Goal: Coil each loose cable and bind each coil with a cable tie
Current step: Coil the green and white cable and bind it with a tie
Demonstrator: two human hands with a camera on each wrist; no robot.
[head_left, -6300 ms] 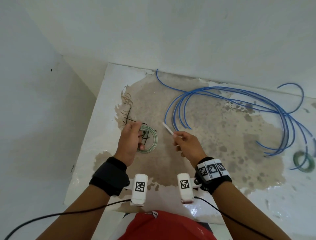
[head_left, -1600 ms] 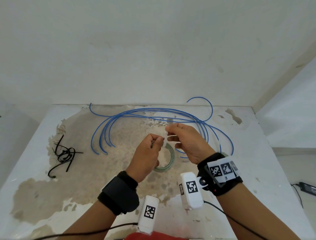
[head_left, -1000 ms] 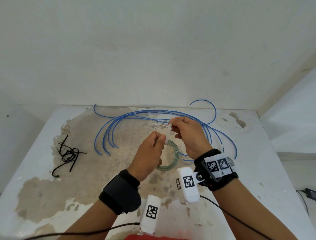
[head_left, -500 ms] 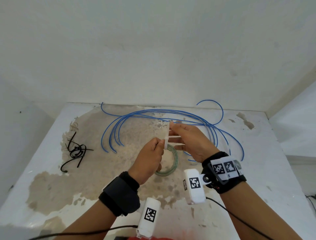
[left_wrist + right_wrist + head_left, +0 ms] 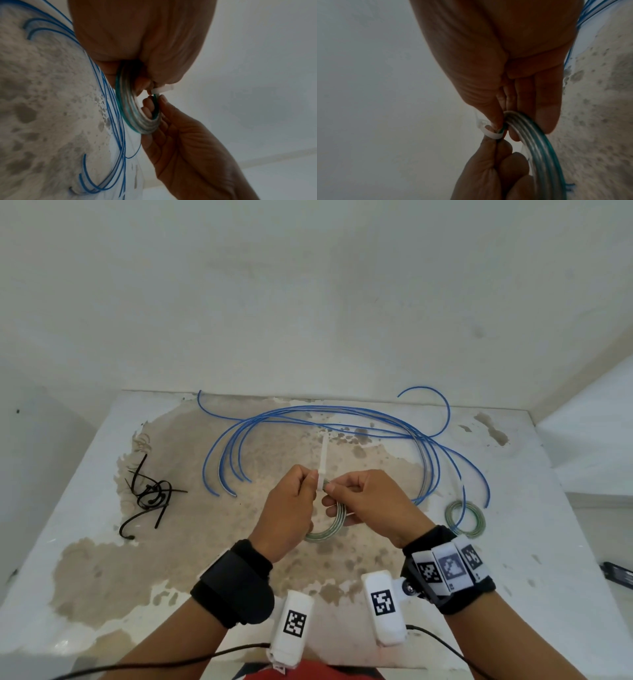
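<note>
Ok, vs half a sec ago the white cable tie [image 5: 323, 461] is now looped round the top of the green-and-white coil [image 5: 329, 525], w/ its tail sticking straight up past my knuckles, where before I had it loose betw. both hands above the coil. The view has also swung a bit, so the second green coil [image 5: 464, 517] shows on the table [image 5: 565, 542] at right, under a strand of the loose blue cable [image 5: 342, 419]. My left hand [image 5: 286, 517] is raised off the table, knuckles up, thumb and forefinger pinching the tie right at the coil; other fingers are curled in. My right hand [image 5: 371, 505] comes in from the other side, wrist a little higher, thumb and forefinger pinching the coil's strands just beside the tie, lower fingers hooked through the ring. From the left wrist cam the tie [image 5: 162, 90] sits as a small white band on the coil [image 5: 137, 115], and my right hand [image 5: 185, 148] comes up from below w/ fingertips on both sides of the strands. From the right wrist cam the tie's loop [image 5: 371, 134] wraps the strands, left hand [image 5: 488, 173] below it. Coil hangs in air over the stained middle of the table, both hands touching. Black cable tangle [image 5: 150, 494] lies far left, well apart.
</note>
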